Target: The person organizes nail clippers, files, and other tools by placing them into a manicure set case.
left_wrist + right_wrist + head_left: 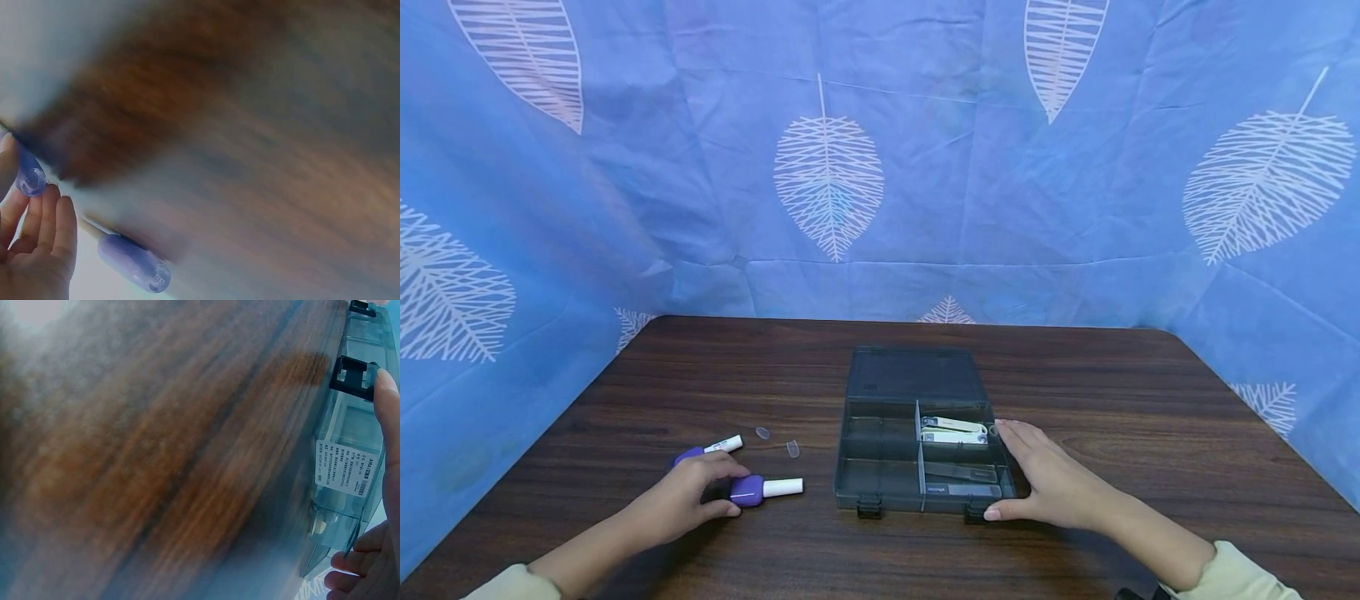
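Note:
My left hand [688, 496] pinches the base of a purple nail polish bottle [747, 492], which lies on its side with its white cap pointing right. A second purple nail polish bottle [134, 262] lies close by, partly behind that hand in the head view. My right hand [1056, 479] rests against the right side of a dark see-through divided box [880, 479], its fingers fairly straight. Its thumb touches the front by a black latch [353, 378]. In the box's right compartments are nail clippers [953, 436] and a flat grey piece [962, 490].
Two small clear pieces, one rounded [763, 433] and one U-shaped [793, 449], lie between the bottles and the box. The box's lid [917, 372] is folded back onto the brown wooden table [1075, 375]. A blue leaf-print cloth [925, 192] hangs behind.

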A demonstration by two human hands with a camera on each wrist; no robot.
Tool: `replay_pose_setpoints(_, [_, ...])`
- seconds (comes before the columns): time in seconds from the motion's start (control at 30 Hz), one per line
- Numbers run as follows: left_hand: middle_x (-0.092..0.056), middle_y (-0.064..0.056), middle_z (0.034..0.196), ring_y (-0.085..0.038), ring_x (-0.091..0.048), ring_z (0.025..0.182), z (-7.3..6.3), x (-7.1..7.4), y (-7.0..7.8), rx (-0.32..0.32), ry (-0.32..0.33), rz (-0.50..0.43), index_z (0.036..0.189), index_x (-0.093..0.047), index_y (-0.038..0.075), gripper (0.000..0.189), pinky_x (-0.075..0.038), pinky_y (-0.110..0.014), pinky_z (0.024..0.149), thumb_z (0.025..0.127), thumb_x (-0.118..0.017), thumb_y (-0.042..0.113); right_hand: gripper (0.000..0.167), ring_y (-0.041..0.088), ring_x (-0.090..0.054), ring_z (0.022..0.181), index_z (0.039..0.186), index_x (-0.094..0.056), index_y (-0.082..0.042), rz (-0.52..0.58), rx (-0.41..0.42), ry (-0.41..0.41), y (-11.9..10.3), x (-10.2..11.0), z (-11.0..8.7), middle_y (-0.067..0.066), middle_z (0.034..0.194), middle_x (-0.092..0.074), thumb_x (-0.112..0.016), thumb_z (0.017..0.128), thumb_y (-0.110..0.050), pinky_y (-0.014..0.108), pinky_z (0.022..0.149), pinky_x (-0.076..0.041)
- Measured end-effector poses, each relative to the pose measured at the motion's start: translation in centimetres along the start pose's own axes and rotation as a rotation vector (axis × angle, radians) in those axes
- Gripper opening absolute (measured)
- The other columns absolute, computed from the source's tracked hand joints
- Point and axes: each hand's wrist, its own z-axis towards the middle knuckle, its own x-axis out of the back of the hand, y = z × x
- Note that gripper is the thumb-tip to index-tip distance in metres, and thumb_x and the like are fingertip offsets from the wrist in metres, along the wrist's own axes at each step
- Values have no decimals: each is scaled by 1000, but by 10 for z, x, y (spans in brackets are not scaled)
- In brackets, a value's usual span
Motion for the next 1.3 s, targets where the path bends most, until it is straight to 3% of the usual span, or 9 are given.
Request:
replay_pose_setpoints(0.2, [-69, -3, 100, -23, -65, 94, 1, 2, 1, 24, 68, -51, 102, -68, 6, 32, -54, -36, 78, 74, -76, 21, 111, 49, -32, 130, 142, -28, 7, -4, 0, -5, -1, 1, 0, 30, 142, -33, -63, 69, -69, 65, 97, -32])
replay_pose_setpoints(0.47, [-70, -5, 102, -30, -64, 99, 5, 8, 9, 76, 119, -103, 102, -70, 6, 32, -52, -41, 82, 74, -76, 20, 111, 49, -31, 130, 142, -27, 6, 2, -8, -13, -1, 0, 0, 30, 143, -33, -63, 69, -69, 66, 97, -31])
replay_pose_setpoints(0.6, [-70, -6, 102, -29, -64, 99, 7, 9, 12, 54, 153, -109, 102, -70, 5, 31, -53, -40, 82, 74, -76, 17, 111, 48, -31, 131, 142, -27, 7, 10, -11, -12, 0, 0, 0, 30, 143, -33, -61, 69, -70, 65, 98, -31])
replay_pose_setpoints(0.77, [-69, -3, 98, -10, -64, 88, 10, 9, 15, -4, 209, -131, 102, -70, 4, 31, -55, -28, 75, 75, -76, 16, 111, 49, -31, 130, 142, -27, 7, 3, 7, -7, 0, 0, 0, 31, 142, -33, -63, 69, -68, 65, 97, -32])
replay_pose_setpoints(0.9, [-68, -5, 98, -4, -63, 87, 14, 10, 19, -42, 247, -192, 102, -70, 2, 30, -56, -27, 73, 75, -75, 15, 110, 49, -30, 131, 142, -27, 7, 12, 1, -7, 0, 0, 0, 30, 143, -32, -63, 70, -69, 65, 98, -31])
replay_pose_setpoints(1.07, [-67, -7, 100, -4, -63, 87, 22, 7, 25, -38, 262, -271, 104, -69, 1, 31, -56, -30, 75, 76, -74, 12, 110, 49, -30, 131, 142, -27, 7, 10, -3, -8, 0, 0, 0, 31, 143, -32, -62, 70, -69, 66, 98, -31])
replay_pose_setpoints(1.3, [-67, -5, 100, -11, -65, 89, 40, -2, 36, -27, 285, -295, 105, -69, 1, 31, -55, -28, 78, 76, -74, 9, 111, 49, -31, 130, 143, -26, 6, 4, -4, -16, -1, 1, 0, 30, 143, -33, -63, 69, -69, 65, 97, -32])
